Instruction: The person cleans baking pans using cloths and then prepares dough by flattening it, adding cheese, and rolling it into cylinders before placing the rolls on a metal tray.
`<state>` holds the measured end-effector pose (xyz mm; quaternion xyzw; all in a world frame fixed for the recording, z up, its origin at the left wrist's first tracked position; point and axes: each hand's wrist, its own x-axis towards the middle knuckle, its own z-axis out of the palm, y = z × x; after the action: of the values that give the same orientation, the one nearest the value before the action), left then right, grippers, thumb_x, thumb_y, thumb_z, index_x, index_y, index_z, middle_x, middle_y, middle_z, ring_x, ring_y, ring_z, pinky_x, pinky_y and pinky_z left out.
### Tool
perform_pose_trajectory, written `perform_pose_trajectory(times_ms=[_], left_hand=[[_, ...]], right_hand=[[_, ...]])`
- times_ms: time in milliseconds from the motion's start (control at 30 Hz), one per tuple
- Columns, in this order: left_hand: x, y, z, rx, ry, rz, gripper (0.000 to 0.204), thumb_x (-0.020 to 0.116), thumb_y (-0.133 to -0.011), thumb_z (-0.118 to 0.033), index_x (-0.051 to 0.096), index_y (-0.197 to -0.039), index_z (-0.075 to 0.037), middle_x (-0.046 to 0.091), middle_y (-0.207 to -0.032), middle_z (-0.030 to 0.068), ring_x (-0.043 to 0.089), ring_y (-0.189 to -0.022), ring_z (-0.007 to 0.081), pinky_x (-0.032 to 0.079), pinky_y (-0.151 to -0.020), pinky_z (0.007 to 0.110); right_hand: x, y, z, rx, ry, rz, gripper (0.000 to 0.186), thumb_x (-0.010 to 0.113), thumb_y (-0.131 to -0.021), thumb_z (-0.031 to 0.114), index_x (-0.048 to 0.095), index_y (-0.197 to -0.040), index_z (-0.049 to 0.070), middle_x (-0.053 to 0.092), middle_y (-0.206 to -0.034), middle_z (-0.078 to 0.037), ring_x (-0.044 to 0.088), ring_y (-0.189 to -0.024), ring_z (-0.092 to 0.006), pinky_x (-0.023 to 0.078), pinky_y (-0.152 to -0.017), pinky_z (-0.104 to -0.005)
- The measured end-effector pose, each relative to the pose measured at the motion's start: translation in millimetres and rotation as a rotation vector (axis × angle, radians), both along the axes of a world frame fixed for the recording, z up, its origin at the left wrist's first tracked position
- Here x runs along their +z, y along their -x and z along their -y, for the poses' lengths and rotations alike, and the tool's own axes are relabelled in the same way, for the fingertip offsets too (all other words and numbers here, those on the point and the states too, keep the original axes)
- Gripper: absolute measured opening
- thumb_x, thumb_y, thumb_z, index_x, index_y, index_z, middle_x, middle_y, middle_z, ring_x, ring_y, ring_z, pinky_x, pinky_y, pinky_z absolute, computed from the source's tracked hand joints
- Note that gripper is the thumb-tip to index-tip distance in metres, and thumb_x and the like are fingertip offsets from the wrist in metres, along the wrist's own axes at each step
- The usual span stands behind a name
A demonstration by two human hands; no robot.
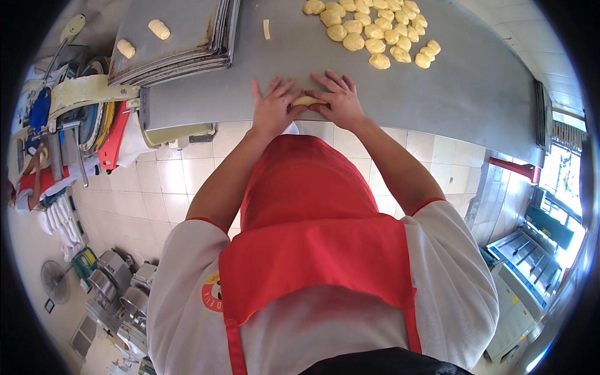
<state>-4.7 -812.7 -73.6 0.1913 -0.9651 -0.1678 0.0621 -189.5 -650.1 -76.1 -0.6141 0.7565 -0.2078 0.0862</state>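
A small, elongated piece of yellow dough (306, 100) lies near the front edge of the steel table (437, 94). My left hand (274, 107) grips its left end between thumb and index finger, with the other fingers spread. At its right end, my right hand (340, 101) does the same, the thumb low on the dough. Part of the dough is hidden under my fingers. Farther off lies a thin pale strip (267, 29), perhaps dough. Many rounded dough pieces (354, 42) are clustered at the far right of my hands.
A stack of metal baking trays (181, 37) stands on the table's left, with two rolled dough pieces (159, 29) on top. Left of the table is a machine with a pale guard (94, 90). Another person (44, 178) works beyond it. Mixers (119, 281) stand lower left.
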Motion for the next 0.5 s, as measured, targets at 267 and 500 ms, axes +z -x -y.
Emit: perform_pose_trajectory(times_ms=[267, 500], left_hand=[[14, -22, -49, 0.533, -0.431, -0.204, 0.054, 0.092, -0.083, -0.028, 0.070, -0.127, -0.007, 0.080, -0.109, 0.0061, 0.076, -0.106, 0.0218, 0.045, -0.111, 0.050], [-8, -11, -58, 0.483, -0.361, -0.320, 0.046, 0.085, -0.087, -0.008, 0.067, -0.128, 0.000, 0.081, -0.094, 0.0112, 0.078, -0.083, 0.0254, 0.060, -0.088, 0.039]], right_hand=[[15, -45, -27, -0.665, -0.050, 0.443, 0.059, 0.087, -0.085, 0.042, 0.069, -0.136, 0.018, 0.072, -0.130, 0.001, 0.062, -0.123, -0.0261, 0.038, -0.107, -0.0489], [0, -43, -13, -0.663, 0.018, 0.578, 0.049, 0.079, -0.093, 0.029, 0.065, -0.137, 0.015, 0.077, -0.114, -0.001, 0.066, -0.116, -0.0271, 0.040, -0.106, -0.0476]])
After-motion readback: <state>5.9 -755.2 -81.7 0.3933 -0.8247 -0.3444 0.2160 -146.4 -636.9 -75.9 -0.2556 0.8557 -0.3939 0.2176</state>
